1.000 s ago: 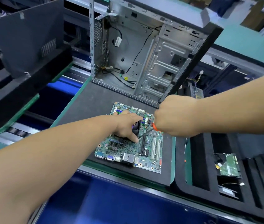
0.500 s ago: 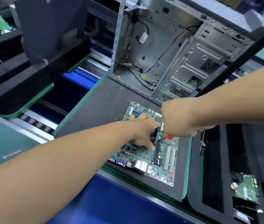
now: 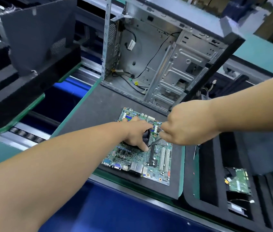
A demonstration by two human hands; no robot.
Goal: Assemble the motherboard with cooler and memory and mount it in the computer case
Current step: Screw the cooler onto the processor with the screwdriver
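A green motherboard lies flat on a dark mat in front of an open metal computer case. My left hand rests on top of a black cooler on the board, covering most of it. My right hand grips a screwdriver; its dark shaft slants down-left, and the tip meets the board beside the cooler, close to my left fingertips. The handle is hidden inside my fist.
A black foam tray on the right holds a small green circuit board and cables. Another black foam tray with a grey panel stands at the left. A blue conveyor surface runs along the near side.
The view has shifted, so the board and case sit further right. The screwdriver's orange handle part no longer shows below my right fist. Both hands stay at the cooler.
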